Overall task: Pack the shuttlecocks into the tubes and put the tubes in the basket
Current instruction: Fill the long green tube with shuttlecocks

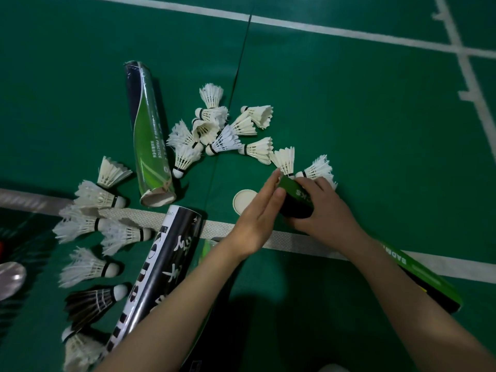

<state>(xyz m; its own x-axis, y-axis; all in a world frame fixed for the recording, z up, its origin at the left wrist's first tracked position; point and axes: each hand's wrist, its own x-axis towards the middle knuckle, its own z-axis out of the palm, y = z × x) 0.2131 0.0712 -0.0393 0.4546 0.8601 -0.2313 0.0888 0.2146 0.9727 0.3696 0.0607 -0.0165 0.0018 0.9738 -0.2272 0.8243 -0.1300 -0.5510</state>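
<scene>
A tube (296, 196) was gripped near its far end by the right hand (330, 210), fingers curled round it, its length running back under the forearm to the near right. The left hand (257, 218) was held flat, fingers straight, touching the tube's end. A white lid (243, 201) lay on the floor (349, 116) just left. Shuttlecocks (217, 130) were heaped farther off, near a second tube (150, 135) and a black tube (161, 264).

The green court floor (375, 135) carries 3 white lines: far line (322, 29), right-side line (473, 87) and near textured line (217, 229). 1 dark seam (243, 53) crosses the floor. 1 silvery rounded object (10, 277) lies at the left edge.
</scene>
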